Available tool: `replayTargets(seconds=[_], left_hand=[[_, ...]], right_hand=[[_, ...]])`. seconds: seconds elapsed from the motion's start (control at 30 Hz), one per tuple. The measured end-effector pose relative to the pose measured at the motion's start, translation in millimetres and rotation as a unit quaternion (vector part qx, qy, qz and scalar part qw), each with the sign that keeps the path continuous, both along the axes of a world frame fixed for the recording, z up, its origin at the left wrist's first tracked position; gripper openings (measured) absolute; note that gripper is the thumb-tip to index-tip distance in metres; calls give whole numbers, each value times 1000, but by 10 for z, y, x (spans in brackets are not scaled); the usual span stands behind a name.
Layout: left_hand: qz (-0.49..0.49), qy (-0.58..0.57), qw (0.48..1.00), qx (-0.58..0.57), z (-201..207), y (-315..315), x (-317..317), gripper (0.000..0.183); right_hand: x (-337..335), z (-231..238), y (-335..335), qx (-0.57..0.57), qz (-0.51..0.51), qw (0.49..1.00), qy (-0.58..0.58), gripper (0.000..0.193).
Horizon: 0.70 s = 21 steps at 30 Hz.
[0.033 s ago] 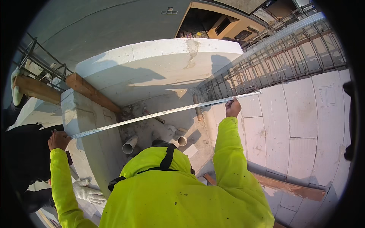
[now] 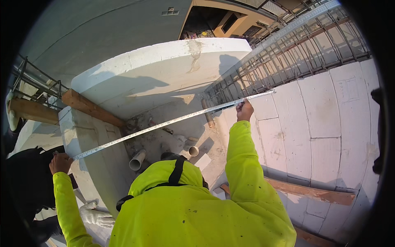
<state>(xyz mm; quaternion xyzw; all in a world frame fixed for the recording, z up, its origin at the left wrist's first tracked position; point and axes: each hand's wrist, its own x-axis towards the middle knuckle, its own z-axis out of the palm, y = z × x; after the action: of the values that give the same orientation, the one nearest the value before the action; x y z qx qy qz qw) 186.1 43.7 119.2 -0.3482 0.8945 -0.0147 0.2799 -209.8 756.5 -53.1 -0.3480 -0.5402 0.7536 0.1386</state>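
Observation:
A white measuring tape (image 2: 164, 123) is stretched straight across the gap between two pale block walls. My left hand (image 2: 61, 163) is closed on its left end, at the top of the left block wall (image 2: 88, 131). Farther right, my right hand (image 2: 245, 110) grips the tape from below, close to the block wall on the right (image 2: 284, 140). Past that hand the tape runs on a short way over the wall top to its far end. Both arms wear bright yellow sleeves.
At the left is a person in black (image 2: 31, 177), with a white-gloved hand (image 2: 96, 214). A wooden beam (image 2: 92, 108) leans by the left wall. Pipe pieces (image 2: 137, 159) lie below. A rebar cage (image 2: 288, 61) runs along the far right; a plank (image 2: 308, 191) lies near right.
The whole view has shifted slightly, so the scene sits a little farther left and higher. Both hands keep their hold on the tape, which stays stretched.

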Motion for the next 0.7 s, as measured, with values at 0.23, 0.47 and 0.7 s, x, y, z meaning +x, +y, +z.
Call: replayTargets(seconds=[0.23, 0.47, 0.7], left_hand=[[-51, 78, 995, -42, -156, -75, 150, 18], [-13, 44, 998, -50, -109, -11, 85, 20], [11, 43, 997, -56, -90, 11, 179, 22]], right_hand=[[170, 268, -352, -24, -6, 999, 25, 15], [204, 331, -345, -32, 17, 999, 21, 19], [91, 138, -58, -48, 100, 993, 28, 19]])
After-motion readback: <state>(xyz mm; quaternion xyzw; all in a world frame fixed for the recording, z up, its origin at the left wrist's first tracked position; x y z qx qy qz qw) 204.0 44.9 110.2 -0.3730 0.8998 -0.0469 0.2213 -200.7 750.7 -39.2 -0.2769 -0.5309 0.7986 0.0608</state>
